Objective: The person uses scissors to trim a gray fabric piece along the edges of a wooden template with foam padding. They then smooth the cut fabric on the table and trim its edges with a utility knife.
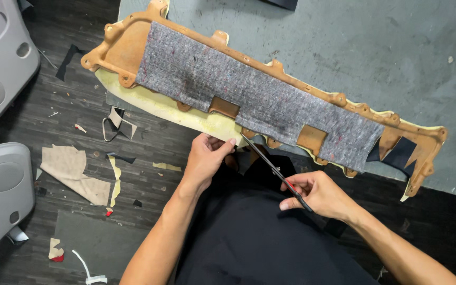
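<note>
1. The left hand (204, 158) pinched the yellow foam edge (186, 117), fingers closed on it.
2. The right hand (317, 192) gripped black scissors (273, 169), blades slightly parted at the foam.
3. The long brown panel (127, 47), covered with fuzzy grey felt (249, 95), overhung the grey counter (370, 47).

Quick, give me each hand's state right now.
Left hand: pinching the pale yellow foam edge of the long orange panel.
Right hand: closed on black scissors.
</note>
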